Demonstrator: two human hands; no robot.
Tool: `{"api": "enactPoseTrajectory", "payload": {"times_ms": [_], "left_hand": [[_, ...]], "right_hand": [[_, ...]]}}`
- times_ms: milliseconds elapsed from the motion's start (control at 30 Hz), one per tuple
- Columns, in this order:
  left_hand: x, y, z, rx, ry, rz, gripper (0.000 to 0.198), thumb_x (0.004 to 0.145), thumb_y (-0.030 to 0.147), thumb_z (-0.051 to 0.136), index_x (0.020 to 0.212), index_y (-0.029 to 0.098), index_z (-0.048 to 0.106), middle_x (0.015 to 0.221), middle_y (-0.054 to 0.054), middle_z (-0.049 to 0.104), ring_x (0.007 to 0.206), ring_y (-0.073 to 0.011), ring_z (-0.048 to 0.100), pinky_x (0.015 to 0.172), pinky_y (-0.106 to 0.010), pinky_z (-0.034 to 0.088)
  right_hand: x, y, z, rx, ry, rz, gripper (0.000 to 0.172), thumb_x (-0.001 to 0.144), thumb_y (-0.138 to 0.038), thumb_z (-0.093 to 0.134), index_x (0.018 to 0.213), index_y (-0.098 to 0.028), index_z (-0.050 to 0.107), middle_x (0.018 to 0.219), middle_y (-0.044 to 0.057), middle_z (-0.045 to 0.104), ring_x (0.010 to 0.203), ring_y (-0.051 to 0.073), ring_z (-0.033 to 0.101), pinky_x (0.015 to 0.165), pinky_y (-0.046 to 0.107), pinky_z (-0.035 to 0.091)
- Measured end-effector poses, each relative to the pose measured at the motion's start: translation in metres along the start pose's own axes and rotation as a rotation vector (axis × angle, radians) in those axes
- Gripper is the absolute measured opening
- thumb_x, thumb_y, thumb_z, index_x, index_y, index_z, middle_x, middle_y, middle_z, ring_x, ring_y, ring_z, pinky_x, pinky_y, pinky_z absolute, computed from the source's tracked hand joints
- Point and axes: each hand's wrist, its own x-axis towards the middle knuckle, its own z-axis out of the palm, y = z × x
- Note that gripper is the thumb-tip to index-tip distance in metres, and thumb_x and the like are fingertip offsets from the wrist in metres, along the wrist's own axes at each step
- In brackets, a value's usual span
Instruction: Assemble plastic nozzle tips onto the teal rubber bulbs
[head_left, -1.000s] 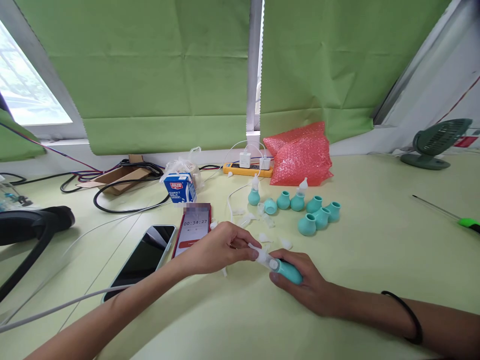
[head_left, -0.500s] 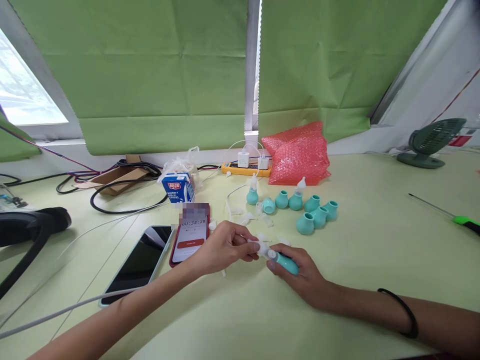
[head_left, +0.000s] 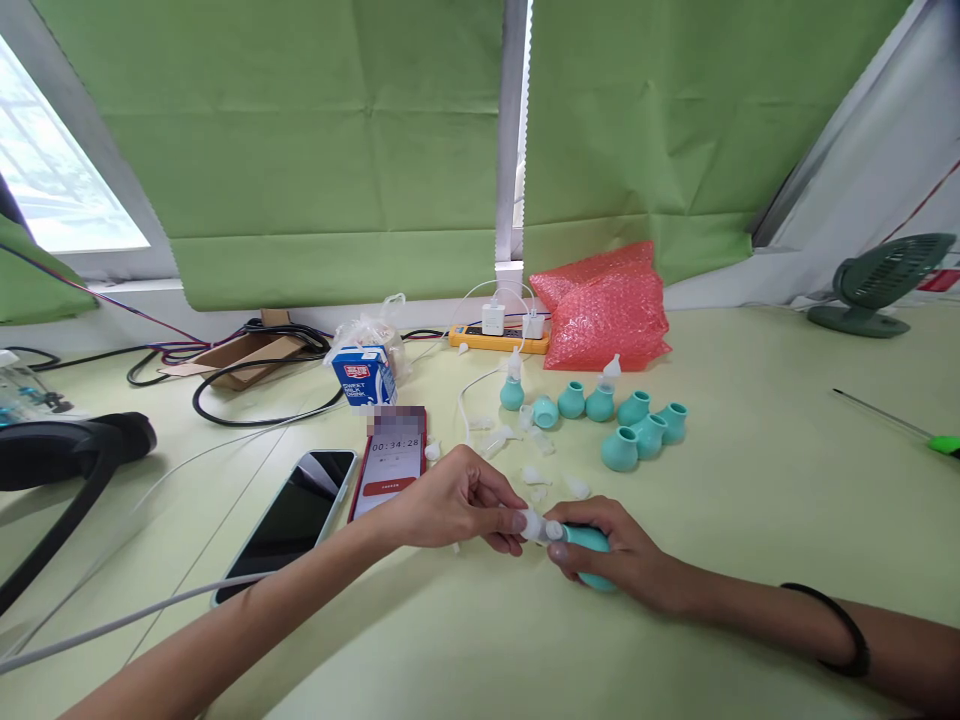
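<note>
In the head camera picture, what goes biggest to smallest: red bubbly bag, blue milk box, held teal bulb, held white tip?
Largest: red bubbly bag.
Next: blue milk box and held teal bulb, order unsure: the bulb is nearer and the right hand covers some.
Smallest: held white tip, partly hidden by the left hand.

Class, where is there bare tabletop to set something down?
Right: between the teal bulbs and green-handled tool. Near: between the left forearm and right forearm. Crowded: left, with phones and cables; centre, where translucent pieces lie near the bulbs.
</note>
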Motion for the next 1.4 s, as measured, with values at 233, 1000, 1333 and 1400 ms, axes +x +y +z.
{"api": "enactPoseTrajectory", "payload": {"times_ms": [233,1000,1333,1400], "left_hand": [[-0.002,0.008,0.005,0.037,0.191,0.087,0.029,0.067,0.032,0.060,0.083,0.008,0.064,0.072,-0.010,0.067,0.067,-0.0170,0.063,0.064,-0.027,0.051],[0.008,-0.027,0.025,1.406,0.151,0.325,0.032,0.082,0.020,0.036,0.113,0.023,0.043,0.093,-0.009,0.053,0.088,-0.0223,0.046,0.071,-0.036,0.043],[0.013,-0.039,0.029,1.551,0.178,0.439,0.019,0.080,0.013,0.040,0.096,0.015,0.050,0.099,-0.010,0.053,0.099,-0.0242,0.042,0.080,-0.038,0.036],[0.013,-0.039,0.029,1.561,0.182,0.456,0.017,0.079,0.012,0.041,0.093,0.014,0.051,0.097,-0.010,0.055,0.098,-0.0237,0.043,0.080,-0.037,0.035]], "right_hand": [[0.004,-0.009,-0.006,0.142,0.010,-0.060,0.023,0.077,-0.037,0.047,0.075,-0.014,0.051,0.064,0.001,0.049,0.056,0.009,0.044,0.054,0.021,0.037],[0.041,0.011,-0.070,-0.869,0.619,-0.255,0.028,0.073,-0.027,0.048,0.099,-0.017,0.041,0.083,0.005,0.060,0.071,0.020,0.059,0.062,0.031,0.046],[0.041,0.008,-0.072,-1.057,0.804,-0.461,0.041,0.071,-0.028,0.052,0.108,-0.018,0.038,0.109,0.012,0.048,0.099,0.027,0.047,0.078,0.041,0.041],[0.038,0.007,-0.071,-1.093,0.862,-0.615,0.040,0.071,-0.026,0.053,0.107,-0.019,0.038,0.115,0.012,0.042,0.106,0.028,0.041,0.083,0.045,0.038]]}}
